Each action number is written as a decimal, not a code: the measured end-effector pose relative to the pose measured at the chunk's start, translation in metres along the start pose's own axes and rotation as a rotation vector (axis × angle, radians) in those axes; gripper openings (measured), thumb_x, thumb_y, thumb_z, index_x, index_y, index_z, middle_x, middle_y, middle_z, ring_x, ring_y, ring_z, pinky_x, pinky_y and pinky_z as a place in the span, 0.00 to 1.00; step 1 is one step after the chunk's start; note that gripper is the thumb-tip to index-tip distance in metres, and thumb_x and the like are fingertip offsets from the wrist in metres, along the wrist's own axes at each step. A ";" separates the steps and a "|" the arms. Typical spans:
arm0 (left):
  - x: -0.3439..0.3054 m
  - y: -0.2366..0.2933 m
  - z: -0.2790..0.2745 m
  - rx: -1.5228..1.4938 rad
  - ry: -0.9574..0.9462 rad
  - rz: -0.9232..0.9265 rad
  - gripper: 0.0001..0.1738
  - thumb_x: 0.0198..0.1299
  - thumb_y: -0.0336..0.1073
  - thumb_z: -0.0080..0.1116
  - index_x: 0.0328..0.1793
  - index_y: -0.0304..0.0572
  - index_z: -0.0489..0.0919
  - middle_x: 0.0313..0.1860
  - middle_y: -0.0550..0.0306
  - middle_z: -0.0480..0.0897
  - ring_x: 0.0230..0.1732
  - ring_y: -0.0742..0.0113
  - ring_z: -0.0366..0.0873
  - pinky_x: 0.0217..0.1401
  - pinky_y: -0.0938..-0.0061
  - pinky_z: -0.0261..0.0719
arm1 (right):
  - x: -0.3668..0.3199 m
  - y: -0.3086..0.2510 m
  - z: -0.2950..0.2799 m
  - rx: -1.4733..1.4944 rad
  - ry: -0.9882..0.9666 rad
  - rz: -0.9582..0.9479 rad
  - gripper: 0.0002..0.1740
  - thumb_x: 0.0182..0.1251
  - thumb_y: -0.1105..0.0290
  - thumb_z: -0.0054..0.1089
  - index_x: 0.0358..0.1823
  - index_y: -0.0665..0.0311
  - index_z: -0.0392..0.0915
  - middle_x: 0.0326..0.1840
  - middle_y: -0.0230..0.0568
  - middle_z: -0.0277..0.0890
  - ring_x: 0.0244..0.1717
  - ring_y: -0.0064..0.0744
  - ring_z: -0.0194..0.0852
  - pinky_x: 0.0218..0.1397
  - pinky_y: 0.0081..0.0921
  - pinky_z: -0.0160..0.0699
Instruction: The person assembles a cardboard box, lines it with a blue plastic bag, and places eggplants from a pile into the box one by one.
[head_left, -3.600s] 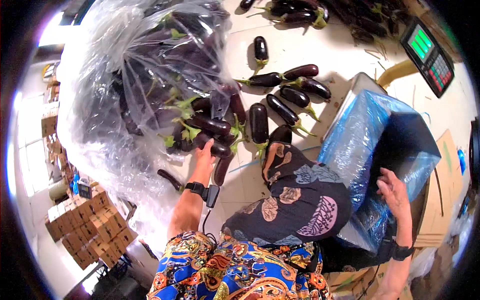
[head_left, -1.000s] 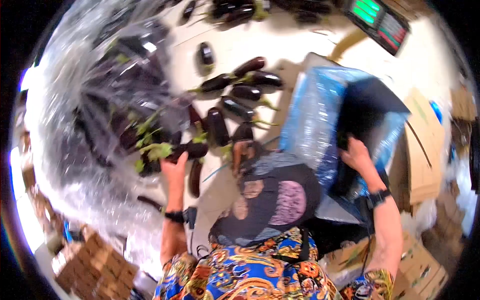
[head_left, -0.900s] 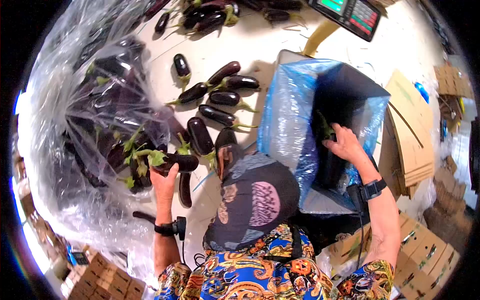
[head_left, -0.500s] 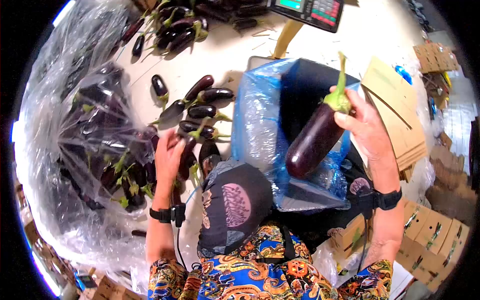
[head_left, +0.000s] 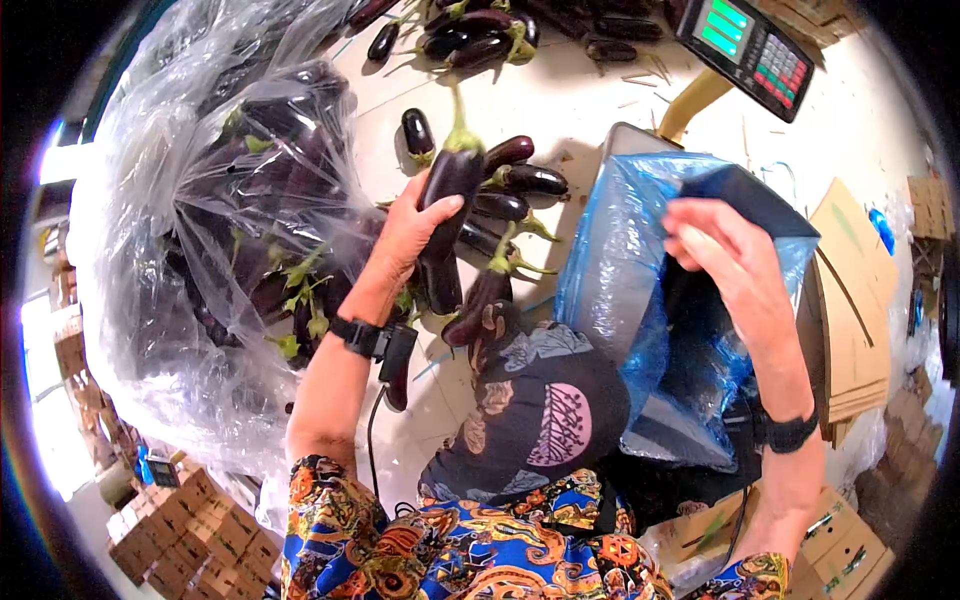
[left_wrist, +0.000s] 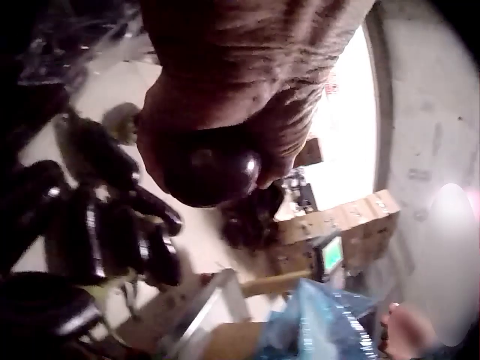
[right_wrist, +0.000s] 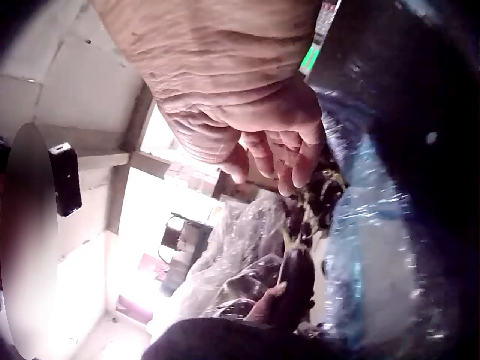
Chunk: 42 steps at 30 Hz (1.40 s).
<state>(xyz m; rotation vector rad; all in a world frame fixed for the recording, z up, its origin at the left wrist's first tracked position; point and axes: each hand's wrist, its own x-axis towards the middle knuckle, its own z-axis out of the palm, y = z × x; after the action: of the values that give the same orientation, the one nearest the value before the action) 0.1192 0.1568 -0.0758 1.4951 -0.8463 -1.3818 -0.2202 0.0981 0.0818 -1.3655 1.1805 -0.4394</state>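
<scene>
A large dark purple eggplant point(head_left: 452, 192) is gripped in my left hand point(head_left: 403, 228), its green stem pointing up, over the loose eggplants on the white table. In the left wrist view the rounded end of the held eggplant point(left_wrist: 211, 166) shows below the palm. My right hand point(head_left: 738, 262) is over the box lined with blue plastic point(head_left: 625, 270), its fingers loosely bent with nothing between them. Just below the left hand, another eggplant point(head_left: 484, 303) lies with its stem toward the back. Several shorter eggplants point(head_left: 535, 180) lie between the hands.
A clear plastic bag point(head_left: 150, 290) full of eggplants takes up the left. At the back right stands a scale display point(head_left: 745, 50) on a yellow post point(head_left: 690, 105). Flat cardboard point(head_left: 860, 300) is right of the box. A patterned cap point(head_left: 530, 410) blocks the view in front.
Half a second ago my right hand held up a large eggplant by its stem end; now it is empty. My left hand has risen from the table and now holds a large eggplant.
</scene>
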 end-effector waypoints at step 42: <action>-0.093 0.034 0.018 -0.886 -0.196 -0.150 0.35 0.74 0.56 0.38 0.70 0.30 0.66 0.56 0.36 0.79 0.48 0.52 0.83 0.51 0.61 0.84 | -0.070 0.076 -0.028 0.018 0.037 0.283 0.22 0.73 0.60 0.55 0.60 0.68 0.74 0.48 0.39 0.80 0.44 0.24 0.78 0.46 0.21 0.76</action>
<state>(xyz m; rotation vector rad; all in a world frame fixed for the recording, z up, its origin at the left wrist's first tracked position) 0.0915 0.2276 -0.0092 0.7473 -0.1553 -1.7161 -0.3008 0.1590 0.0465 -1.1567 1.3732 -0.2730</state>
